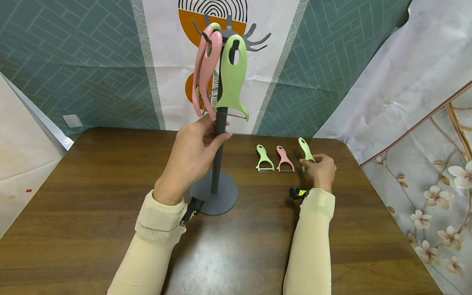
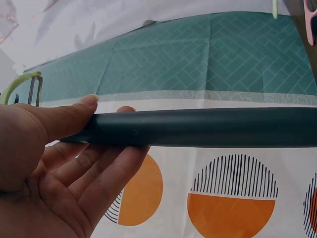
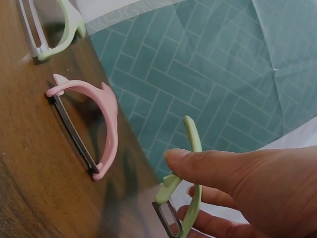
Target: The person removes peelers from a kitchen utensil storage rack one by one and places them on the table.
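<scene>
My left hand (image 1: 193, 153) grips the dark pole (image 1: 219, 153) of an upright stand with a round base (image 1: 214, 196) and several hooks on top. Above that hand, a green peeler (image 1: 233, 82) and pink peelers (image 1: 210, 69) hang from the hooks; a further green one behind them is mostly hidden. At the right of the table my right hand (image 1: 321, 169) pinches a green peeler (image 3: 194, 198) between thumb and fingers, its blade end toward the hand. In the right wrist view it looks lifted. To its left lie a pink peeler (image 1: 284, 157) and another green peeler (image 1: 264, 157).
The wooden table (image 1: 92, 213) reaches back to a green patterned cloth (image 1: 73, 61) with a white printed panel (image 1: 166, 49). On the right hangs a floral cloth (image 1: 435, 205). Bare hooks (image 1: 258, 41) stick out at the stand's right side.
</scene>
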A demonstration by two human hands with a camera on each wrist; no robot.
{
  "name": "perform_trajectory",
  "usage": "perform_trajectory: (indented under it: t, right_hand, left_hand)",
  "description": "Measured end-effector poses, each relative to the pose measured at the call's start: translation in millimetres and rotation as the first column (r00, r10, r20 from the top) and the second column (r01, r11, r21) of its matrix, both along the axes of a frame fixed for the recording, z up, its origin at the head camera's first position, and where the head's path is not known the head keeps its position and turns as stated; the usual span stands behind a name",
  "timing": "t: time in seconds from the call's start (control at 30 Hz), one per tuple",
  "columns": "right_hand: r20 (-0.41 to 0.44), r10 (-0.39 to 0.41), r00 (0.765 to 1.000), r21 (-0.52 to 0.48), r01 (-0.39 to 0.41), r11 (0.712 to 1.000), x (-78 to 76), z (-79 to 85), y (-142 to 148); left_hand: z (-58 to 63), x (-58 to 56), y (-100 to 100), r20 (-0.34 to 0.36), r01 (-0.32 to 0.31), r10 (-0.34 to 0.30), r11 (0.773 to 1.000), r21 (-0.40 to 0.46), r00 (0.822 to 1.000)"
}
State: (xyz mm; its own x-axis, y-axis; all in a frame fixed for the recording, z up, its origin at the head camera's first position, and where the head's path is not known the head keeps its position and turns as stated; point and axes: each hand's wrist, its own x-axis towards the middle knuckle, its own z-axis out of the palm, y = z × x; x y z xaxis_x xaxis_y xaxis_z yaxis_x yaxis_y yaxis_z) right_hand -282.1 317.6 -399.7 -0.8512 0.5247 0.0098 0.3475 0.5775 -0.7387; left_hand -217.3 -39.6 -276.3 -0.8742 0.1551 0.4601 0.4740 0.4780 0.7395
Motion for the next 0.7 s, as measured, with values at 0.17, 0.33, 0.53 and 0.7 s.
perform_trajectory:
  t: [0.17, 0.33, 0.53, 0.7]
  right_hand:
    - [0.016, -0.01, 1.0, 0.011, 0.01, 1.0, -1.9, -1.7, -1.5]
    - [0.024, -0.03, 0.999, 0.013, 0.03, 0.999, -4.1, -5.3, -4.5]
    - [0.037, -0.02, 0.999, 0.031, 0.019, 0.999, -8.0, -10.6, -5.2]
    - [0.04, -0.025, 0.999, 0.049, 0.023, 0.999, -7.4, -13.2, -6.4]
  left_hand:
    - [0.0, 0.1, 0.2, 0.004, -0.001, 0.001, 1.0, 0.0, 1.0]
    - [-0.1, 0.4, -0.5, -0.002, -0.005, 0.005, 1.0, -0.008, 1.0]
    - [-0.8, 0.7, -1.0, -0.009, -0.009, 0.009, 1.0, -0.004, 1.0]
    - [0.0, 0.7, -0.5, 0.0, -0.001, 0.001, 1.0, 0.003, 1.0]
